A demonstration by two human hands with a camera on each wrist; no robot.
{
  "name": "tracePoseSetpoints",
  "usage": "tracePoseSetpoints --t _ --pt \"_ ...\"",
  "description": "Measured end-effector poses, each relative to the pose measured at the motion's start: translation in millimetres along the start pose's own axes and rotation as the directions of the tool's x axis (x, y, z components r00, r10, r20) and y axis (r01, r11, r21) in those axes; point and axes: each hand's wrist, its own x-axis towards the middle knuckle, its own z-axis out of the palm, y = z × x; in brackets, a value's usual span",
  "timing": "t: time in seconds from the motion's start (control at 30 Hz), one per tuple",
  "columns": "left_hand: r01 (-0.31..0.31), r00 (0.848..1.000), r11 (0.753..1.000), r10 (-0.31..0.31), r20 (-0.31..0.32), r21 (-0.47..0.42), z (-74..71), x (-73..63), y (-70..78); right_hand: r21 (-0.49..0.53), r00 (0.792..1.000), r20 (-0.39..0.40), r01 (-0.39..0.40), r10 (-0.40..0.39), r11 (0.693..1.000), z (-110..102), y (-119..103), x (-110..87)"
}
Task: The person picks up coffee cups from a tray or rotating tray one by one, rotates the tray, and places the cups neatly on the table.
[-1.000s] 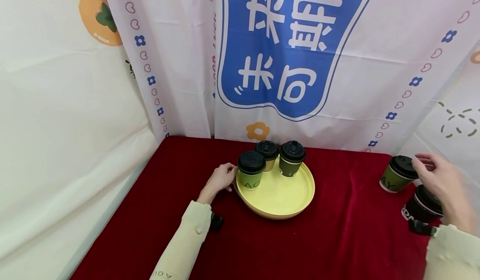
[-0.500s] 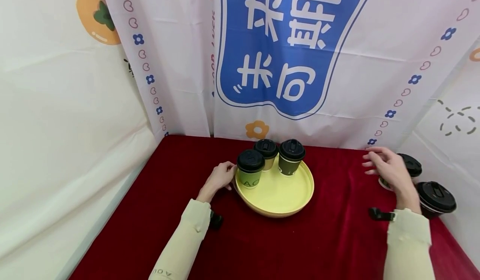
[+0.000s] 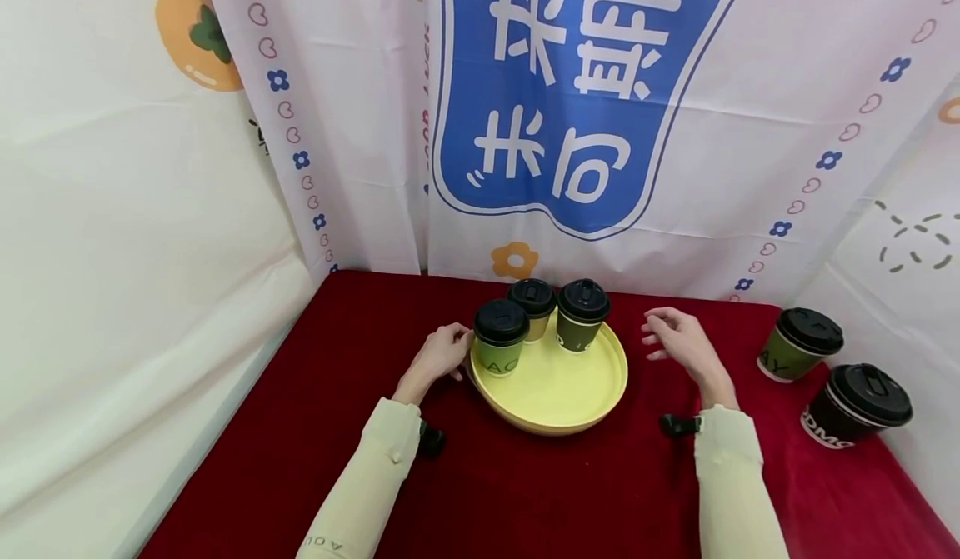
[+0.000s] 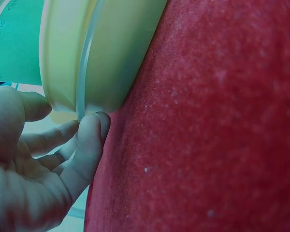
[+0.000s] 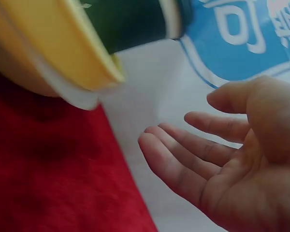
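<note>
A round yellow tray [image 3: 566, 388] bears three lidded paper coffee cups: a light green cup [image 3: 501, 357] at its left, a tan cup [image 3: 538, 327] behind and a dark green cup [image 3: 577, 334] at the back right. My left hand [image 3: 441, 352] holds the tray's left edge, thumb near the rim and fingers against the outer side, as the left wrist view shows. To the right of the tray, my right hand [image 3: 684, 344] hovers with loosely bent fingers and holds nothing. In the right wrist view its fingers [image 5: 183, 169] are apart from the tray.
At the right edge of the red-covered table [image 3: 600, 501] stand a green lidded cup [image 3: 783, 357] and a larger black lidded cup [image 3: 832, 417]. A printed white curtain [image 3: 375, 167] hangs behind, with white cloth walls at both sides.
My right hand has moved left, from beside the two cups at the right to near the tray, carrying nothing. My left hand has stayed at the tray's edge.
</note>
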Motion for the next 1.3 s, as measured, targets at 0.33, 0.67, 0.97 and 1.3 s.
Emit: tracePoseSetpoints --t 0.33,0.67,0.97,1.3 --pt "-0.002 1.0 1.0 0.002 -0.003 -0.005 -1.2 -0.9 3.1 0.033 0.99 0.088 -0.117 0.114 0.993 29 13 5.7" --pt "0.007 1.0 1.0 -0.007 -0.003 0.007 -0.9 -1.6 0.3 0.059 0.985 0.128 -0.124 0.116 0.991 42 15 7.2" --pt "-0.002 1.0 1.0 0.002 0.004 0.005 -1.2 -1.5 0.5 0.084 0.984 0.143 -0.117 0.104 0.99 43 16 6.3" --pt "-0.044 0.998 0.997 0.047 -0.037 0.062 -9.1 -0.5 -1.4 0.101 0.983 0.148 -0.121 0.106 0.987 43 16 5.9"
